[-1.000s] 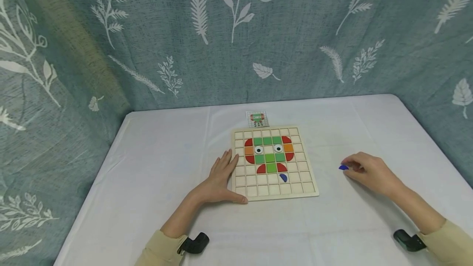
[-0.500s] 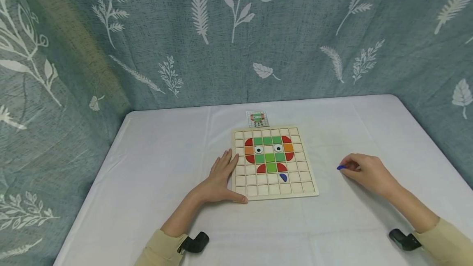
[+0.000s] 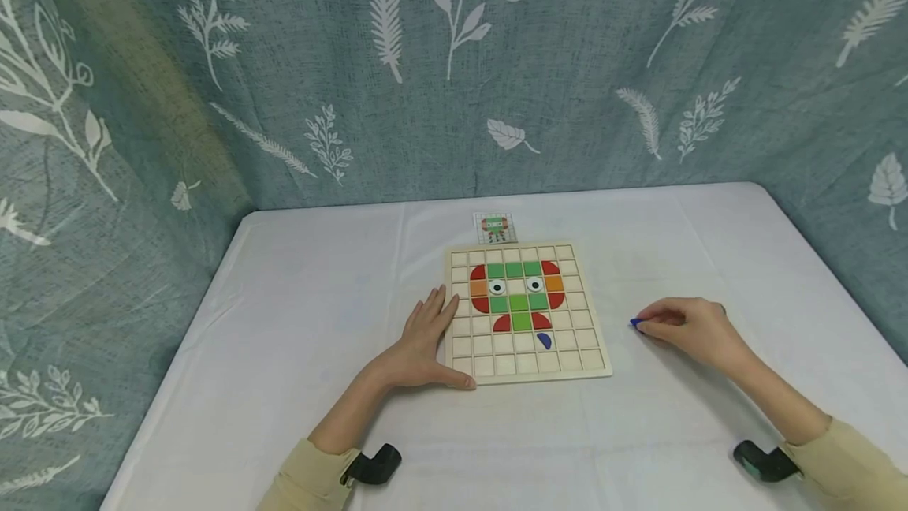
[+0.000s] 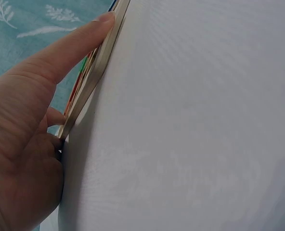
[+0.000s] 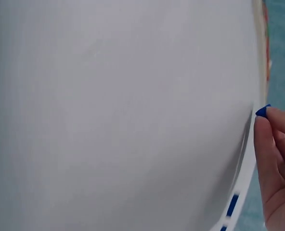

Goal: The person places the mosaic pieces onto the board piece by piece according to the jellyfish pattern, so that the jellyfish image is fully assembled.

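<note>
A square wooden grid board [image 3: 482, 367] lies on the table, with red, green and orange pieces and two eye pieces forming a face pattern. Below the pattern sits a blue half-round piece [image 3: 544, 340], slightly tilted across its cell. My left hand [image 3: 418, 345] rests spread at the board's left side, the thumb at the front left corner; the left wrist view shows the thumb touching the board's edge [image 4: 99, 62]. Right of the board, my right hand [image 3: 698, 331] pinches another small blue piece [image 3: 634, 323] between thumb and fingers, just above the cloth. That blue piece [image 5: 262, 111] shows partly in the right wrist view.
Behind the board lies a small picture card [image 3: 495, 228] with a similar face figure. A white cloth [image 3: 319, 298] covers the table. A patterned teal curtain [image 3: 426, 140] hangs behind it. Dark blue patches [image 5: 232, 205] show low in the right wrist view; their kind is unclear.
My right hand has moved left toward the board with the blue piece, which has turned between the fingertips and shows less of its face. The left hand and the board stay in place.
</note>
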`<act>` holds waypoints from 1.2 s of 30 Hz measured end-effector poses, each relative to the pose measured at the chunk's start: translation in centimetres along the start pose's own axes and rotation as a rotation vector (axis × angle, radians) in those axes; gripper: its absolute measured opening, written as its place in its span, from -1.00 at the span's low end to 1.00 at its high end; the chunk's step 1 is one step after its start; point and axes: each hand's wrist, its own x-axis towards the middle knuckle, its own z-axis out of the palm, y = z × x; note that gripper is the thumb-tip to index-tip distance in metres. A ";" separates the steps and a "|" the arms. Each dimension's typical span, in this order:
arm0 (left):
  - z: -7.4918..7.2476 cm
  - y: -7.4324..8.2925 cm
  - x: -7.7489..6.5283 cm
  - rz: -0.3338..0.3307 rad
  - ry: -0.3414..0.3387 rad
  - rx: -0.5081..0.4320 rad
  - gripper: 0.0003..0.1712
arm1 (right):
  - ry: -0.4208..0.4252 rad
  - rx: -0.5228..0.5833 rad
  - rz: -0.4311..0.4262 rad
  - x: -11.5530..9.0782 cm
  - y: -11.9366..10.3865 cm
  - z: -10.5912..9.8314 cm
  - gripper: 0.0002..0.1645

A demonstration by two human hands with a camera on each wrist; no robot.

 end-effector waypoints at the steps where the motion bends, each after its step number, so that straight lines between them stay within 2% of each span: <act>1: 0.0 0.0 0.0 0.000 0.001 0.002 0.50 | -0.032 0.055 0.034 0.1 -0.3 0.2 -0.75; 3: -0.1 0.0 0.0 0.000 0.002 0.003 0.50 | -0.092 0.172 0.100 0.2 -1.0 0.8 -0.69; 6: -0.1 0.0 0.1 0.002 0.006 0.000 0.50 | -0.164 0.288 0.141 0.5 -2.2 2.0 -0.63; 11: -0.1 0.0 0.1 0.003 0.005 -0.003 0.49 | -0.245 0.332 0.108 0.8 -4.4 4.0 -0.68; 16: 0.0 -0.1 0.2 0.003 0.003 0.005 0.50 | -0.277 0.307 0.067 1.1 -6.1 5.5 -0.78; 24: 0.0 0.0 0.2 0.002 0.005 0.003 0.50 | -0.210 0.176 -0.022 1.5 -7.8 6.9 -0.90; 31: 0.0 0.2 0.2 0.006 0.006 -0.005 0.50 | -0.222 0.179 -0.046 1.3 -7.9 7.1 -0.97; 36: -0.1 0.2 0.1 -0.002 0.004 -0.005 0.50 | -0.218 0.148 -0.165 1.1 -7.6 7.3 -0.92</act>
